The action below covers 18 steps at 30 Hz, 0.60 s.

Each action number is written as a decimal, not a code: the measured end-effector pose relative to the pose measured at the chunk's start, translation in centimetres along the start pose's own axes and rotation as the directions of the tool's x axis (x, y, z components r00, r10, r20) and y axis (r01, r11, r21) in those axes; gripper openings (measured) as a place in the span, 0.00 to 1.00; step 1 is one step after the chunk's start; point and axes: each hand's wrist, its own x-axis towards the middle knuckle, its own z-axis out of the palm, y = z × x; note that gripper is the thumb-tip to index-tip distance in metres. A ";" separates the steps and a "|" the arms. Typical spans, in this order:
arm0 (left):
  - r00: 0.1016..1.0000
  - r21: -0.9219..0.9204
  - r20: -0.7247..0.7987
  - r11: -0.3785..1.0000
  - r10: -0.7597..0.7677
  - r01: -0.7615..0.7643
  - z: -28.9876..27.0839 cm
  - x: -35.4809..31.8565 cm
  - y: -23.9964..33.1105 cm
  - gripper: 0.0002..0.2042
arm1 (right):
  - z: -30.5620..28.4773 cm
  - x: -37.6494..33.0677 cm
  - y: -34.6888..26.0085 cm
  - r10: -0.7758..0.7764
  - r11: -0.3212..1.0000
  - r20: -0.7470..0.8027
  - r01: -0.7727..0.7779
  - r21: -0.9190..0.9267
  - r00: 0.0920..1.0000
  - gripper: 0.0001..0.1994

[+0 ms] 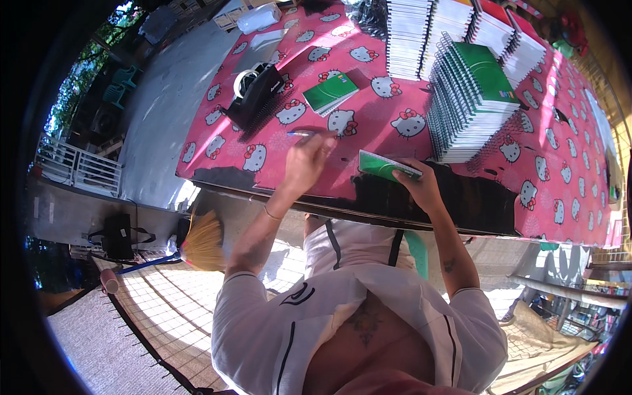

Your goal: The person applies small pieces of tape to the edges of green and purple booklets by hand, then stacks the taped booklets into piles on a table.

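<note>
My right hand [421, 186] grips a small green spiral notebook [380, 164] at the table's near edge, thumb on the cover. To its left, my left hand [308, 161] is closed, and a slim blue-and-white pen [300, 133] juts out past its fingers. Just beyond that hand lies a second green notebook [331, 92], flat on the pink cloth. A black tape dispenser [259, 94] with a roll of tape stands to the left of it. Right of my hands rises a tall stack of green-covered spiral notebooks [471, 99].
Taller piles of white-paged spiral notebooks [408, 39] stand at the back right. A pink tablecloth [368, 125] printed with cartoon cats covers the table; its near edge shows a torn dark surface [461, 197]. A clear plastic package [259, 18] lies at the far left. A broom [201, 240] is below, left.
</note>
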 end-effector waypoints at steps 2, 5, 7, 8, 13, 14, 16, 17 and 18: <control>0.997 -0.050 0.074 0.999 -0.009 0.012 0.8 -1.3 2.7 0.08 | 0.1 -0.1 -0.5 -0.008 1.000 -0.002 0.008 0.004 1.000 0.14; 0.998 -0.086 0.059 0.996 0.007 -0.002 1.8 -2.2 2.4 0.09 | 0.2 -0.2 -0.4 -0.057 0.998 0.007 0.057 0.008 0.998 0.14; 0.998 -0.073 0.067 0.997 0.010 -0.005 2.0 -2.1 2.2 0.09 | 0.2 -0.1 -0.2 -0.059 0.998 0.011 0.058 0.034 0.998 0.14; 0.998 -0.066 0.069 0.998 0.013 -0.008 2.0 -1.9 2.1 0.09 | 0.1 -0.1 -0.2 -0.051 0.998 0.010 0.051 0.022 0.999 0.14; 0.978 0.039 0.165 0.992 -0.128 0.123 1.9 -1.3 1.3 0.08 | 0.1 -0.2 -0.2 -0.040 0.999 0.017 0.040 -0.006 0.999 0.13; 0.968 0.049 0.186 0.985 -0.169 0.163 2.0 -1.1 1.0 0.08 | 0.0 -0.2 -0.2 -0.042 0.999 0.022 0.042 -0.015 0.999 0.13; 0.963 -0.032 0.197 0.981 -0.182 0.191 2.0 -0.3 1.2 0.09 | 0.0 -0.2 -0.4 -0.045 0.998 0.029 0.046 -0.034 0.999 0.13; 0.961 -0.073 0.204 0.976 -0.186 0.204 1.9 0.2 1.5 0.10 | 0.0 -0.3 -0.3 -0.044 0.999 0.022 0.045 -0.028 0.999 0.13; 0.972 -0.124 0.225 0.987 -0.073 0.103 1.6 0.7 1.7 0.11 | 0.0 -0.3 -0.2 -0.043 0.999 0.014 0.043 -0.023 0.999 0.13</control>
